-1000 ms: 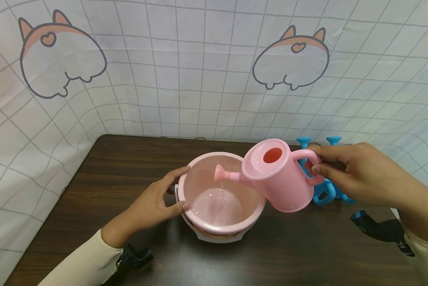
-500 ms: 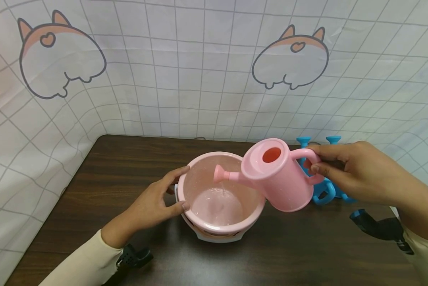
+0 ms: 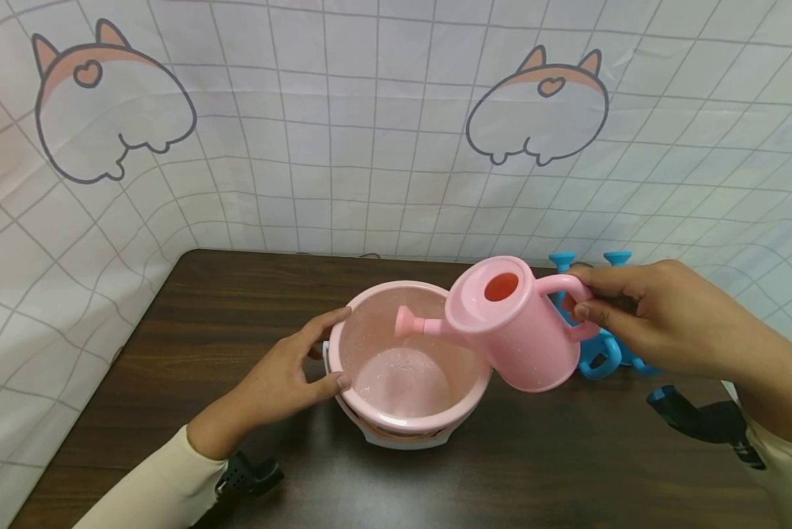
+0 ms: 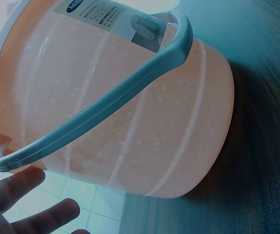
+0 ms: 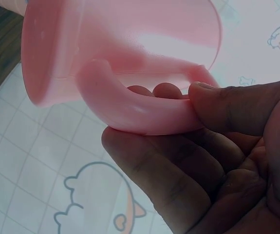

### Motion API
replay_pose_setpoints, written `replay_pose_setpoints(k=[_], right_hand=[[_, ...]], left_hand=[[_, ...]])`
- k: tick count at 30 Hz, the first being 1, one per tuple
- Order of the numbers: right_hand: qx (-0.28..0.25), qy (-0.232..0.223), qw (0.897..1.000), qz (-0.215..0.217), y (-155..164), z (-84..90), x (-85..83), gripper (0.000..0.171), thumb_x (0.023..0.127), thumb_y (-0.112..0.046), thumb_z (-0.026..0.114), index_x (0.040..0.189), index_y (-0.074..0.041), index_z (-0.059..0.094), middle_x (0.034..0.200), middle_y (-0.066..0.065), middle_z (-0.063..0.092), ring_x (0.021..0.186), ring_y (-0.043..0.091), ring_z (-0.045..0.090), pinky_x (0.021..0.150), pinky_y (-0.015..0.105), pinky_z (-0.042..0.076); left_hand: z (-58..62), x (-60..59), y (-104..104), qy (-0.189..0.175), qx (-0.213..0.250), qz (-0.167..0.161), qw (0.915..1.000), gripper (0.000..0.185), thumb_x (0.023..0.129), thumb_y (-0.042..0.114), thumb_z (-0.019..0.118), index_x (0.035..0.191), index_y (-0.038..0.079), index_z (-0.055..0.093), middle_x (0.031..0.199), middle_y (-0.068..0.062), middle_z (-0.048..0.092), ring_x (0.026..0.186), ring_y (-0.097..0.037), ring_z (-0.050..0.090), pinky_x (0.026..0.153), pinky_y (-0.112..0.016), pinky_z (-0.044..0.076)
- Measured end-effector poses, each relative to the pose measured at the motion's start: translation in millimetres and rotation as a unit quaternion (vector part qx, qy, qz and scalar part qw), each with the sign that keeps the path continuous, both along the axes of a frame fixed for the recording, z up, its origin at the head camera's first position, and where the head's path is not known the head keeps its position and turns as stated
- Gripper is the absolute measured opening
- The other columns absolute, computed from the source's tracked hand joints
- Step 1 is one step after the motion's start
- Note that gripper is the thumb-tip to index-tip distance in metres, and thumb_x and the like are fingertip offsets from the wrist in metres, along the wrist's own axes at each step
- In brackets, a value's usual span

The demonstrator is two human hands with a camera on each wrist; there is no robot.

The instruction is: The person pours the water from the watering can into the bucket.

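Note:
A pink bucket (image 3: 363, 334) with a pale handle (image 4: 105, 109) stands on the dark wooden table (image 3: 191, 323); water lies in its bottom. My left hand (image 3: 283, 375) rests against its left side, fingers on the rim and thumb on the wall. My right hand (image 3: 641, 312) grips the handle (image 5: 140, 109) of a pink watering can (image 3: 511, 323). The can is tilted left, its spout (image 3: 409, 322) over the bucket. In the left wrist view the bucket (image 4: 144, 122) fills the frame, fingertips (image 4: 32, 204) at its lower left.
Blue plastic toys (image 3: 597, 353) stand behind the can at the right. A black and blue strap (image 3: 690, 419) lies by my right forearm. A grid-pattern cloth backdrop (image 3: 369, 147) rises behind the table's far and left edges.
The thin stream of water from the spout, seen half a second ago, is no longer visible. Both hands and the can have barely moved.

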State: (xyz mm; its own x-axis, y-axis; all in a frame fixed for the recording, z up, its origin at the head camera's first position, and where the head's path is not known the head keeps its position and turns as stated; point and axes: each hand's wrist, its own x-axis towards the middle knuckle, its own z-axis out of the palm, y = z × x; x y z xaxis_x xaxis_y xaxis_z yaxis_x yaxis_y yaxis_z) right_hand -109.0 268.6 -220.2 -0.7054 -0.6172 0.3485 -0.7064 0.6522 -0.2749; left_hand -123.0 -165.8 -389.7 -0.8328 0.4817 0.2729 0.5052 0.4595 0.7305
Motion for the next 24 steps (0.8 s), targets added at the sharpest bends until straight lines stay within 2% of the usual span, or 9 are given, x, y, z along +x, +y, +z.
replay_pose_setpoints(k=[15, 19, 22, 24], right_hand=[[0.003, 0.003, 1.000, 0.000, -0.6, 0.6, -1.1, 0.040, 0.083, 0.004, 0.081, 0.114, -0.020, 0.074, 0.075, -0.018, 0.058, 0.049, -0.001, 0.042, 0.046, 0.015, 0.034], [0.008, -0.004, 1.000, -0.007, -0.8, 0.2, -0.2, 0.038, 0.086, 0.004, 0.078, 0.120, -0.013, 0.074, 0.080, -0.018, 0.067, 0.056, -0.004, 0.052, 0.046, 0.016, 0.034], [0.008, -0.004, 1.000, -0.006, -0.9, 0.3, -0.6, 0.039, 0.085, 0.004, 0.079, 0.120, -0.013, 0.074, 0.080, -0.018, 0.066, 0.056, -0.004, 0.052, 0.046, 0.016, 0.034], [0.007, 0.000, 1.000, -0.001, -1.2, 0.8, -1.1, 0.040, 0.083, 0.004, 0.081, 0.117, -0.018, 0.074, 0.077, -0.019, 0.061, 0.051, -0.002, 0.046, 0.046, 0.016, 0.034]], left_hand=[[0.7, 0.3, 0.0, -0.002, 0.002, -0.001, 1.0000, 0.083, 0.089, 0.041, 0.076, 0.159, 0.028, 0.034, 0.135, 0.001, 0.061, 0.099, -0.013, 0.066, 0.086, -0.051, 0.052], [0.6, 0.4, -0.2, -0.002, 0.001, -0.001, 1.0000, 0.083, 0.089, 0.042, 0.076, 0.159, 0.028, 0.034, 0.135, 0.001, 0.061, 0.099, -0.013, 0.066, 0.086, -0.052, 0.052], [0.6, 0.4, -0.2, -0.002, 0.001, -0.002, 1.0000, 0.083, 0.089, 0.042, 0.076, 0.159, 0.028, 0.034, 0.135, 0.001, 0.061, 0.099, -0.013, 0.065, 0.086, -0.053, 0.052], [0.5, 0.3, -0.2, -0.002, 0.002, -0.002, 1.0000, 0.083, 0.089, 0.042, 0.075, 0.159, 0.028, 0.034, 0.136, 0.001, 0.061, 0.099, -0.014, 0.065, 0.086, -0.054, 0.052]])
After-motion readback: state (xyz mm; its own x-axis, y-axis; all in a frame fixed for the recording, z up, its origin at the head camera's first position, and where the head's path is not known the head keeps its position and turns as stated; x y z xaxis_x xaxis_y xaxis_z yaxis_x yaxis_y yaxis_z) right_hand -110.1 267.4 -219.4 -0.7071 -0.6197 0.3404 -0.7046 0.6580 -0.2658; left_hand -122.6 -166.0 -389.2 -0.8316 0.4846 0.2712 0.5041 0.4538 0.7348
